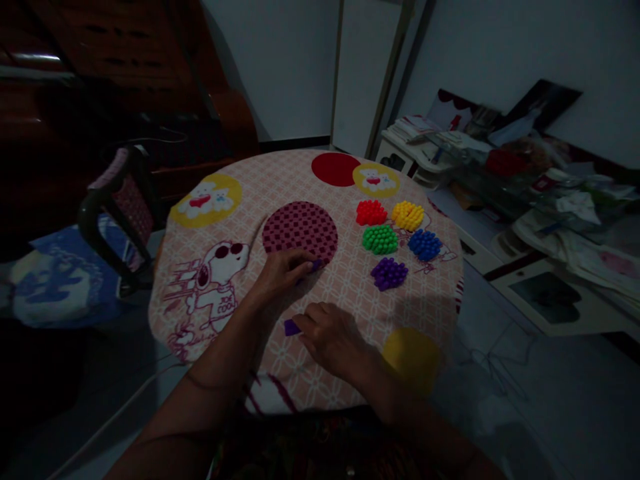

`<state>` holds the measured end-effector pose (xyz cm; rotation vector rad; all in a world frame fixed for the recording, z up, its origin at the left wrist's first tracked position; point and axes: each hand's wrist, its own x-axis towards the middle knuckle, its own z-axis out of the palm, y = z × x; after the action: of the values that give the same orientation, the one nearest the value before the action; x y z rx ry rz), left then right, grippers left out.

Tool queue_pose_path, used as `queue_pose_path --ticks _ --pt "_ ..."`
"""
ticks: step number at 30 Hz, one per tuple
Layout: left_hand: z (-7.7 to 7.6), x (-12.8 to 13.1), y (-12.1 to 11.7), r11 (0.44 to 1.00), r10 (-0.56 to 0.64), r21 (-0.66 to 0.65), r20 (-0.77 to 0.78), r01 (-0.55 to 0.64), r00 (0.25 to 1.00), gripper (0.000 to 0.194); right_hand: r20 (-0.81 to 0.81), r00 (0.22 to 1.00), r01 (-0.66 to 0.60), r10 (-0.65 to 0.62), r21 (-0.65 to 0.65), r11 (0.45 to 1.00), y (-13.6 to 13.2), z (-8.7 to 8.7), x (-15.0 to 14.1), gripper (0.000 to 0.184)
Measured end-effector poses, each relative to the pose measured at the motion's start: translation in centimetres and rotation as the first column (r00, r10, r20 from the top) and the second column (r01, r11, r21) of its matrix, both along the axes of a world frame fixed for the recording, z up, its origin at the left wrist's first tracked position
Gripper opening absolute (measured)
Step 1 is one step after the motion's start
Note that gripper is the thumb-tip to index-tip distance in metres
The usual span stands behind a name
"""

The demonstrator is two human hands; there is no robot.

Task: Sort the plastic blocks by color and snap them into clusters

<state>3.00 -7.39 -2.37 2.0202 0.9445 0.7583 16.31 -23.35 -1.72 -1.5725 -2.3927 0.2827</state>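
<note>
Over the lower edge of the dark checked circle, my left hand (pixel 283 275) is closed, with a small purple piece (pixel 317 265) at its thumb and fingertips. Nearer to me, my right hand (pixel 330 337) is closed on a short flat purple piece (pixel 291 327) that sticks out to the left of its fingers. To the right sit bunches of small round-tipped pieces: red (pixel 371 213), yellow (pixel 407 215), green (pixel 380 239), blue (pixel 425 245) and purple (pixel 389 274). Dim light hides the exact kind of these pieces.
A patterned pink cloth (pixel 280 180) covers the round table. At the left stands a chair (pixel 117 207) with a blue and white bag (pixel 70 280) near it. Along the right wall, a low cabinet (pixel 545 293) bears papers and clutter. A wooden bench (pixel 230 120) stands behind.
</note>
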Motion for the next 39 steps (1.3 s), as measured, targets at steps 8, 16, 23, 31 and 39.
queue_pose_path --ticks 8,16,23,31,39 --pt "-0.3 -0.1 0.2 1.0 -0.004 0.002 0.02 0.004 1.0 0.027 -0.246 0.952 0.166 -0.185 -0.095 0.982 0.4 0.5 1.6 0.01" --pt "-0.2 0.0 0.1 1.0 -0.004 -0.031 0.012 0.004 1.0 0.029 -0.437 0.746 0.535 -0.502 -0.054 0.843 -1.1 1.5 11.0 0.003" --pt "-0.3 -0.1 0.3 0.996 0.061 -0.062 0.056 -0.058 0.997 0.031 -0.164 0.757 0.65 -0.633 0.082 0.756 -2.7 3.0 15.1 0.012" --pt "-0.4 -0.2 0.4 0.983 0.183 -0.063 0.156 -0.175 0.971 0.02 0.049 0.776 0.618 -0.629 0.14 0.773 -1.0 1.4 14.3 0.011" --pt "-1.1 -1.0 1.4 0.925 0.361 0.1 0.068 -0.366 0.93 0.021 -0.202 0.744 0.668 -0.636 0.221 0.711 -1.7 2.8 13.7 0.019"
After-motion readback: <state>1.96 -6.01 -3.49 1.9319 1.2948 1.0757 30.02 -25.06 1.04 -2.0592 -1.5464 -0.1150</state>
